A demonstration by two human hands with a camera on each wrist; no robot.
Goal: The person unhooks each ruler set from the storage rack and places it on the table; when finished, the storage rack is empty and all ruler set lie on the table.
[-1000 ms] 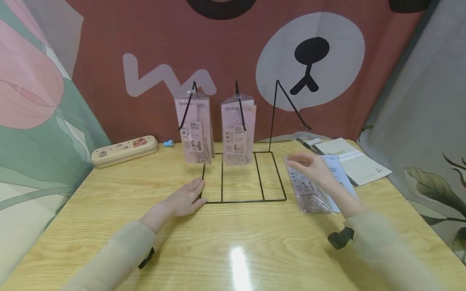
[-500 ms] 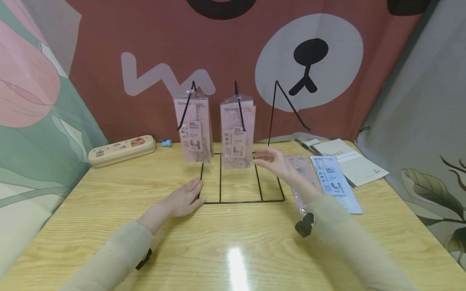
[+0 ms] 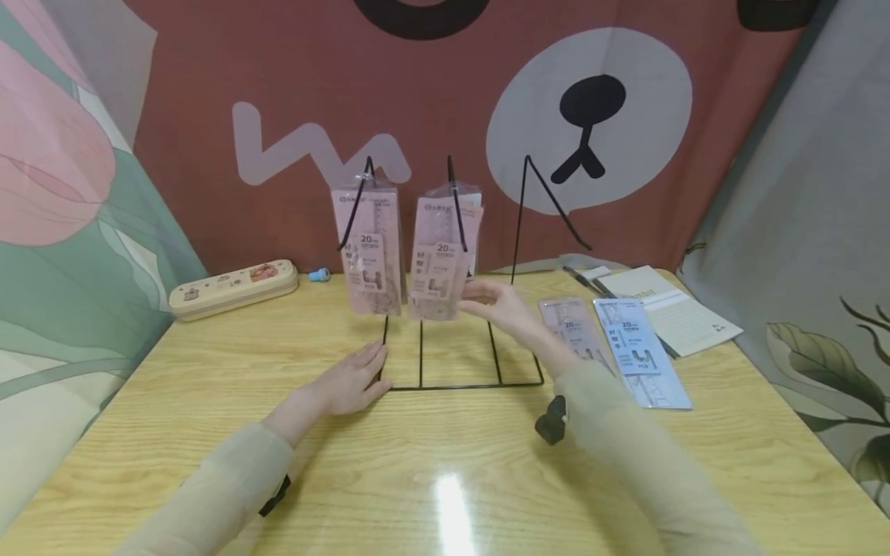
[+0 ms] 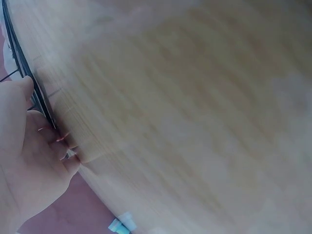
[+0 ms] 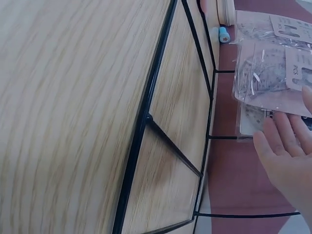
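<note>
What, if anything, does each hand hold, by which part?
The right hand touches the middle pink packet at its lower right edge; a pinch is unclear. The left hand rests at the rack's base, no grip visible.

The wooden tabletop (image 3: 348,479) is showing a smooth, grained surface and is throwing back a glossy streak of light. The wire rack (image 3: 452,387) is looking like smooth black metal with a faint sheen. Clear, crinkled plastic is glinting over the pink hanging packets (image 3: 433,232), and the blue packet (image 3: 629,332) is looking shiny too. The notebook (image 3: 698,316) is presenting matt paper, while the backdrop (image 3: 313,69) is hanging as matt cloth.
</note>
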